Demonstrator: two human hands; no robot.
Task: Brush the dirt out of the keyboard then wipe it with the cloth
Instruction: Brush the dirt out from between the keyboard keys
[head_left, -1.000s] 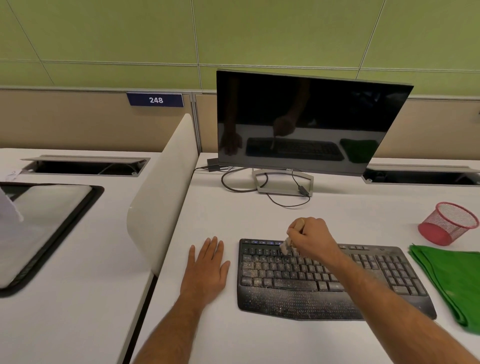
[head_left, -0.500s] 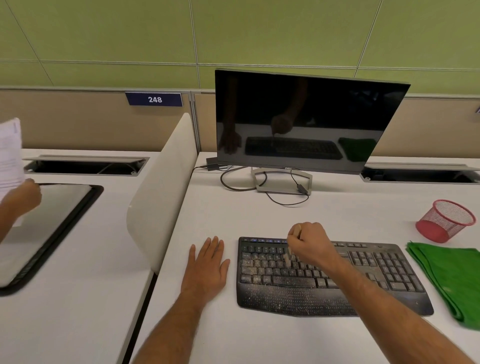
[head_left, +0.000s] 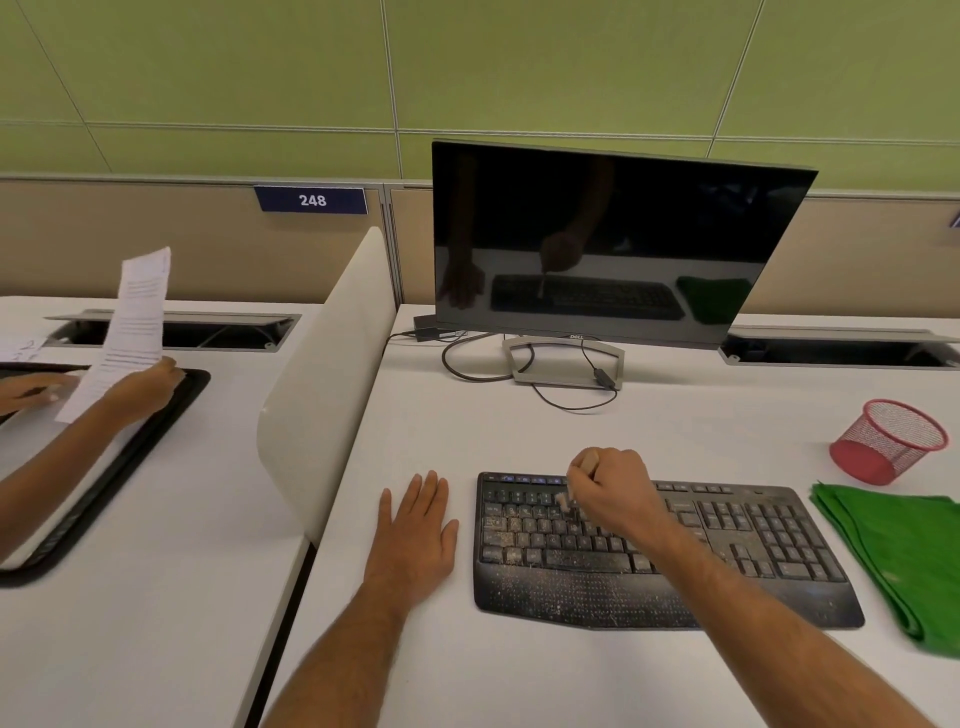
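A black keyboard (head_left: 748, 551) speckled with pale dirt lies on the white desk in front of me. My right hand (head_left: 615, 493) is curled round a small brush (head_left: 562, 500), whose pale bristles touch the upper left rows of keys. The brush's handle end sticks out above my fist. My left hand (head_left: 415, 530) rests flat on the desk just left of the keyboard, fingers straight. A folded green cloth (head_left: 893, 556) lies to the right of the keyboard, near the desk's right edge.
A dark monitor (head_left: 618, 239) on a stand with trailing cables stands behind the keyboard. A red mesh cup (head_left: 888, 441) sits at the right. A white divider (head_left: 327, 374) bounds the desk's left side; beyond it another person's hands hold a sheet of paper (head_left: 135, 327) over a black tray.
My right hand has swept the brush a little down and back up over the upper left keys. On the neighbouring desk a person's hands with a paper have come into view.
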